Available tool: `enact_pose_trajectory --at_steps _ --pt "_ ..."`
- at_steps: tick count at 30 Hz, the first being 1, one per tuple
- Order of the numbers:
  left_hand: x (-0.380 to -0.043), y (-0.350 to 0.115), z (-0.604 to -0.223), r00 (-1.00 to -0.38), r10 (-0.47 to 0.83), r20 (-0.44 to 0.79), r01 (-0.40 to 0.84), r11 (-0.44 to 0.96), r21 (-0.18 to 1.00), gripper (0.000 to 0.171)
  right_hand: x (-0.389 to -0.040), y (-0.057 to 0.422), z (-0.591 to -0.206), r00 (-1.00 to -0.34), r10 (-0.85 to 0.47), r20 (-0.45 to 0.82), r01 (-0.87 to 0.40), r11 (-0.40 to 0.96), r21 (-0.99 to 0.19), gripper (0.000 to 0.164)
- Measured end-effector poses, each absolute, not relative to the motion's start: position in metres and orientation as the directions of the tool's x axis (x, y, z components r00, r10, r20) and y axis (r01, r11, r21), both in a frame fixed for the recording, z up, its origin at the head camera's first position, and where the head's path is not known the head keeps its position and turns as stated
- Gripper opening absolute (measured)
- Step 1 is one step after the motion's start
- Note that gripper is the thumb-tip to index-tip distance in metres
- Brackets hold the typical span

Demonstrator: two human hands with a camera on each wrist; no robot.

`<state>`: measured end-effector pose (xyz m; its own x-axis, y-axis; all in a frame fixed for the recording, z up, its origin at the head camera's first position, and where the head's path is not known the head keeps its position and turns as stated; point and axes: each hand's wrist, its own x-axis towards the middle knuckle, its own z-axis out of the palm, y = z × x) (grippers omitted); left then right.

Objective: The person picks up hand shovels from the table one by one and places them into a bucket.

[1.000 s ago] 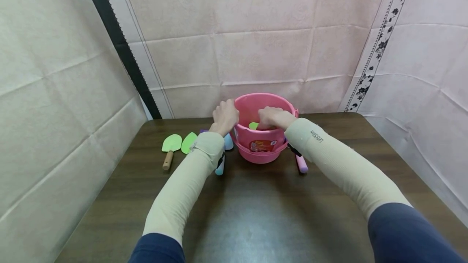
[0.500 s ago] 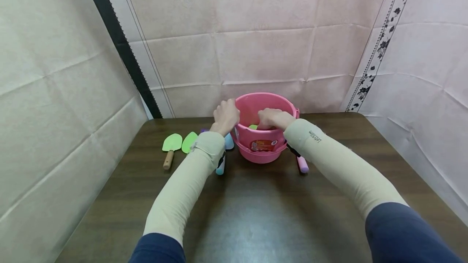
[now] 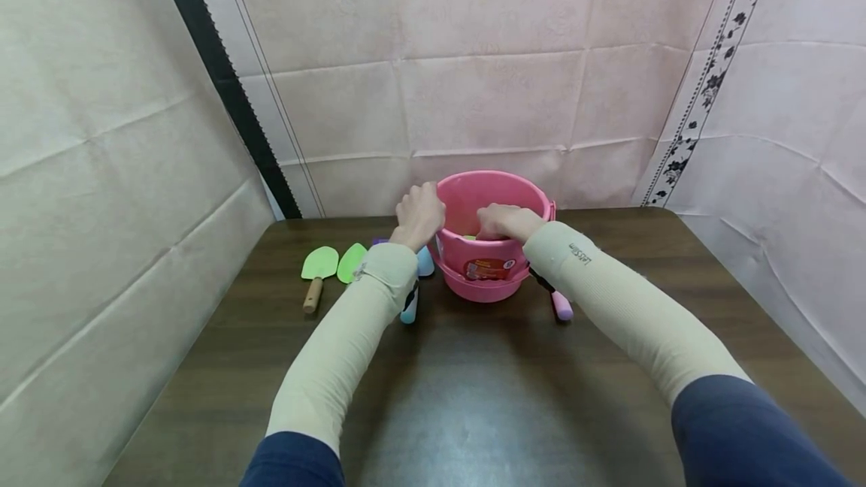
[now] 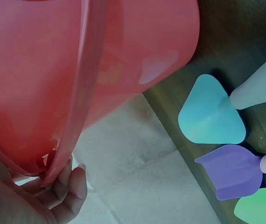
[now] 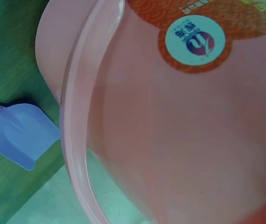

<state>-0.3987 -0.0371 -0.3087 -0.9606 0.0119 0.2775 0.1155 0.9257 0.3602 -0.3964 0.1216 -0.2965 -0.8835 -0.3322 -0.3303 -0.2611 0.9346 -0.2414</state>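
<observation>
A pink bucket (image 3: 467, 250) with a red label stands at the back of the table, its strap-like handle (image 4: 88, 70) hanging down across the front. My left hand (image 3: 419, 215) grips the bucket's left rim; in the left wrist view its fingers (image 4: 74, 186) curl up beneath the handle joint. Over the front right rim, my right hand (image 3: 504, 222) reaches inside with bent fingers mostly hidden by the bucket wall. A sliver of a light green piece (image 3: 470, 237) shows right beside that hand, and I cannot tell whether the fingers hold it.
Left of the bucket lie a green toy shovel (image 3: 319, 264) with a wooden handle, another green blade (image 3: 350, 263), a blue shovel (image 4: 212, 114) and a purple one (image 4: 235, 170). A lilac shovel (image 5: 23, 133) lies to the right. Cloth walls (image 3: 487, 96) enclose the table.
The light green piece beside my right hand has sunk lower in the bucket, so less of it shows. Both hands stay almost where they were.
</observation>
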Motion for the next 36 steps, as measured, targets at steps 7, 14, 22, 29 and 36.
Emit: enact_pose_trajectory --at_steps 7,14,22,29,36 --pt "-0.402 -0.037 -0.309 -0.960 0.013 0.279 0.115 0.928 0.356 0.020 -0.401 0.122 -0.299 -0.872 -0.349 -0.342 -0.275 0.929 -0.248 0.029" --pt "-0.400 -0.037 -0.308 -0.964 0.005 0.264 0.102 0.930 0.353 0.018 -0.404 0.121 -0.302 -0.853 -0.380 -0.358 -0.303 0.919 -0.254 0.024" --pt "-0.402 -0.038 -0.308 -0.957 -0.005 0.290 0.097 0.936 0.337 0.019 -0.402 0.120 -0.301 -0.858 -0.397 -0.325 -0.336 0.914 -0.229 0.015" --pt "-0.404 -0.037 -0.310 -0.957 -0.001 0.290 0.099 0.939 0.329 0.019 -0.402 0.128 -0.296 -0.894 -0.431 -0.121 -0.405 0.894 -0.191 0.022" --pt "-0.403 -0.038 -0.309 -0.956 0.005 0.293 0.107 0.937 0.334 0.019 -0.397 0.156 -0.286 -0.843 -0.425 0.330 -0.501 0.844 -0.192 0.038"
